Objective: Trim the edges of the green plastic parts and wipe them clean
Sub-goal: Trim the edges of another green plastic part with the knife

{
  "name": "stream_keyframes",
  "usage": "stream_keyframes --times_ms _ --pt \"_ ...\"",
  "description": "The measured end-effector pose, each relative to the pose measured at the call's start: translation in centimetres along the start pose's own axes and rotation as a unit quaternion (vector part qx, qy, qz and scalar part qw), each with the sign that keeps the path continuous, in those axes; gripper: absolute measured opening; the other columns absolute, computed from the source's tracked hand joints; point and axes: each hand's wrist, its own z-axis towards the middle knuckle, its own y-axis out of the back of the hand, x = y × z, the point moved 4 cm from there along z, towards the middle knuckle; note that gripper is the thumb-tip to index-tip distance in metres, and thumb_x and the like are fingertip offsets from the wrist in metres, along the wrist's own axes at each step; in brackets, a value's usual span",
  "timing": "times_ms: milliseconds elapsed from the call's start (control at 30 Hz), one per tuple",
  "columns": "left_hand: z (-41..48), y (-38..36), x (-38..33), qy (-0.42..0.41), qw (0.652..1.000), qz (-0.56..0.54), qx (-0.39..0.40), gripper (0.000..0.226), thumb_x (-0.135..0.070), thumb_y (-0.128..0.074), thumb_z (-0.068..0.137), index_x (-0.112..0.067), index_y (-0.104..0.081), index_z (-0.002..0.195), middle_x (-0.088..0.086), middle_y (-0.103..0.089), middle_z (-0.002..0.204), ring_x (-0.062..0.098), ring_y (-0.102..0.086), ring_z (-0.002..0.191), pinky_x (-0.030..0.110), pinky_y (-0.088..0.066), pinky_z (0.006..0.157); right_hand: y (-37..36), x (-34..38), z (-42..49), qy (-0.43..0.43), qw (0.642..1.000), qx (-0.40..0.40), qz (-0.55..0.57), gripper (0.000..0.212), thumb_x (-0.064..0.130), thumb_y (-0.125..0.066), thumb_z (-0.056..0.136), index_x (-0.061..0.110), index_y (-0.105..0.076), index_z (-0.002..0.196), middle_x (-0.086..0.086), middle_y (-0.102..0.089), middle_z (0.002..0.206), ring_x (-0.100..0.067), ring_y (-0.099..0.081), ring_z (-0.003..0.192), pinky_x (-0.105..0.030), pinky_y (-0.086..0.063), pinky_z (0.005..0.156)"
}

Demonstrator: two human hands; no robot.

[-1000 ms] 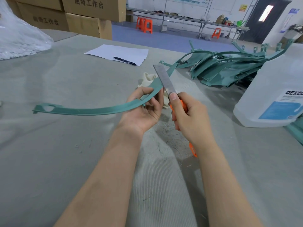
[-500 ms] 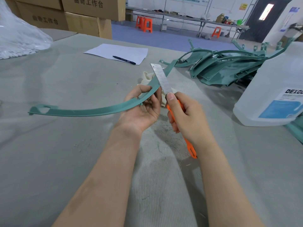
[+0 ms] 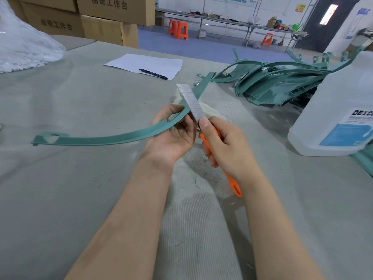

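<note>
One knife [image 3: 191, 102] edged left, gripped in right hand [image 3: 226, 146], seemingly touching one green strip [image 3: 113, 139] left hand [image 3: 171, 142] holds.

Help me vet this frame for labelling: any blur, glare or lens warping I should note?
Head view, centre: the steel blade of the orange-handled utility knife looks smeared and pale; head view, top right: the bright pane in the dark door is blown out; head view, right edge: the large white plastic jug leans with wide-angle distortion.
</note>
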Motion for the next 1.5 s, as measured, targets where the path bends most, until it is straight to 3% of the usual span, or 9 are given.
stream_keyframes --times_ms 100,200,333,600,867,1133,1267,1333,1500 --pt "0.1 -0.2 0.2 -0.006 1.000 -0.003 0.006 0.021 -0.001 -0.059 0.066 0.000 -0.061 0.086 0.010 -0.063 0.077 0.014 -0.061 0.059 0.016 -0.053 0.046 0.0 0.0 -0.1 -0.001 1.000 0.011 0.005 0.034 0.044 -0.047 0.095 0.031 -0.055 0.065 0.007 -0.050 0.049 -0.011 -0.047 0.040 -0.020 -0.037 0.039" --pt "0.2 0.1 0.2 -0.014 0.998 -0.064 0.006 0.014 0.000 -0.055 0.062 0.007 -0.065 0.068 0.021 -0.068 0.073 0.027 -0.068 0.056 0.023 -0.057 0.071 -1.3 0.3 -0.4 0.018 0.998 0.063 -0.020 0.035 0.042 -0.050 0.097 0.037 -0.055 0.063 0.017 -0.052 0.049 -0.003 -0.046 0.042 -0.015 -0.037 0.043" --pt "0.1 0.7 -0.2 -0.007 0.995 -0.093 0.021 0.013 0.008 -0.053 0.063 0.011 -0.064 0.070 0.026 -0.067 0.079 0.033 -0.069 0.061 0.018 -0.051 0.083 -2.3 0.4 -0.6 0.027 0.995 0.095 -0.035 0.034 0.041 -0.051 0.097 0.036 -0.055 0.064 0.016 -0.051 0.051 -0.003 -0.047 0.045 -0.015 -0.037 0.047" --pt "0.3 0.6 -0.3 -0.013 1.000 -0.001 -0.001 0.015 -0.004 -0.051 0.086 -0.001 -0.059 0.073 0.009 -0.065 0.064 0.018 -0.066 0.050 0.018 -0.052 0.045 0.2 -0.4 0.1 -0.020 0.998 -0.048 -0.021 0.037 0.041 -0.048 0.099 0.019 -0.055 0.070 0.001 -0.053 0.051 -0.014 -0.050 0.039 -0.026 -0.040 0.043" --pt "0.3 0.6 -0.2 -0.018 1.000 0.016 -0.012 0.030 -0.006 -0.050 0.088 0.000 -0.061 0.062 0.008 -0.062 0.059 0.015 -0.061 0.044 0.017 -0.049 0.041 -0.3 -0.8 0.2 -0.045 0.998 -0.025 -0.021 0.040 0.040 -0.046 0.100 0.009 -0.054 0.075 0.001 -0.052 0.050 -0.015 -0.050 0.039 -0.023 -0.039 0.040" --pt "0.8 0.6 -0.4 -0.045 0.998 0.024 -0.023 0.045 -0.006 -0.047 0.089 0.000 -0.061 0.047 0.006 -0.059 0.050 0.012 -0.056 0.038 0.016 -0.050 0.045 -0.4 -0.1 -0.1 -0.034 0.999 -0.003 -0.013 0.039 0.038 -0.046 0.101 0.013 -0.055 0.073 0.005 -0.051 0.049 -0.013 -0.048 0.038 -0.021 -0.038 0.038" --pt "0.5 0.3 -0.1 -0.031 0.999 -0.044 -0.003 0.015 -0.003 -0.054 0.066 0.003 -0.065 0.074 0.014 -0.067 0.073 0.022 -0.066 0.055 0.020 -0.056 0.064 -1.6 0.4 -0.5 -0.015 0.999 0.042 -0.005 0.037 0.037 -0.048 0.100 0.031 -0.057 0.064 0.018 -0.052 0.049 -0.006 -0.046 0.039 -0.020 -0.037 0.041" --pt "0.4 0.5 -0.1 -0.022 0.996 -0.081 0.023 0.028 -0.001 -0.053 0.061 0.002 -0.062 0.087 0.019 -0.067 0.084 0.028 -0.068 0.064 0.024 -0.058 0.061 -2.4 0.7 -0.7 0.002 0.997 0.067 -0.023 0.037 0.036 -0.049 0.100 0.035 -0.056 0.063 0.025 -0.053 0.050 -0.003 -0.046 0.039 -0.016 -0.037 0.044" --pt "0.1 0.3 -0.3 -0.021 0.999 -0.038 0.019 0.017 -0.001 -0.051 0.077 0.006 -0.065 0.073 0.020 -0.070 0.079 0.026 -0.070 0.063 0.021 -0.054 0.077 -2.0 0.9 -0.7 -0.004 0.998 0.057 0.015 0.039 0.038 -0.049 0.100 0.043 -0.057 0.061 0.010 -0.050 0.048 -0.007 -0.046 0.039 -0.019 -0.038 0.039"
